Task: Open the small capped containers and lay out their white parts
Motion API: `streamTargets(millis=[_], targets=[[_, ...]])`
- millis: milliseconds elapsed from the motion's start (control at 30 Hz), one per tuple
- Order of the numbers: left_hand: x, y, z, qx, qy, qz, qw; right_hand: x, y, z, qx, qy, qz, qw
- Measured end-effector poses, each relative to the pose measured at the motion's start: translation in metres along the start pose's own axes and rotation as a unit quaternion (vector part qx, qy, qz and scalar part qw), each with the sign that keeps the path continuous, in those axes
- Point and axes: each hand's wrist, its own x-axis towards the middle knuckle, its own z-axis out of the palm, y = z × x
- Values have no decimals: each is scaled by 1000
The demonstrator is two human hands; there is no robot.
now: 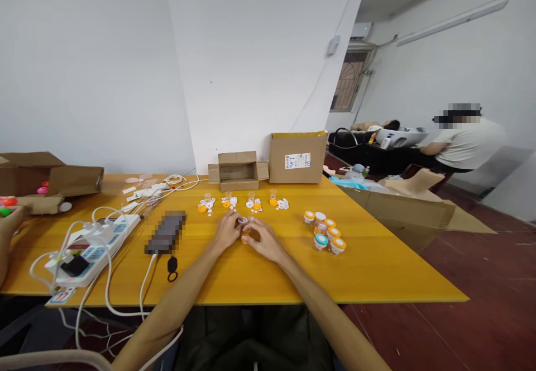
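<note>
At the middle of the table both my hands are close together. My left hand (228, 230) has its fingers closed on a small clear plastic cup (242, 221). My right hand (263, 238) is curled around an orange lid (244, 239), with its thumb against it. Fingers hide parts of both pieces. Beyond the hands lie several small groups of clear cups, orange rings and white discs, such as the orange ring (257, 207) and white pieces (283, 204). To the right stands a cluster of lidded jars, most with orange rims (337, 244) and one teal-rimmed jar (320, 240).
An open small carton (238, 184) and a larger cardboard box (298, 172) stand at the back. On the left are a phone (166, 231), a black key fob (172, 265), and a power strip (100, 251) with cables. Another person's arm (8, 237) is at far left; a seated person (469, 144) is at right.
</note>
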Motion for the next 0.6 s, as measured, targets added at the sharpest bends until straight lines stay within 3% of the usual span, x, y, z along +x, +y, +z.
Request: streamTargets(millis=[600], targets=[[0,-9,6,-17,36,74,996,-2,-10,-4,-92,-27,-20,995]])
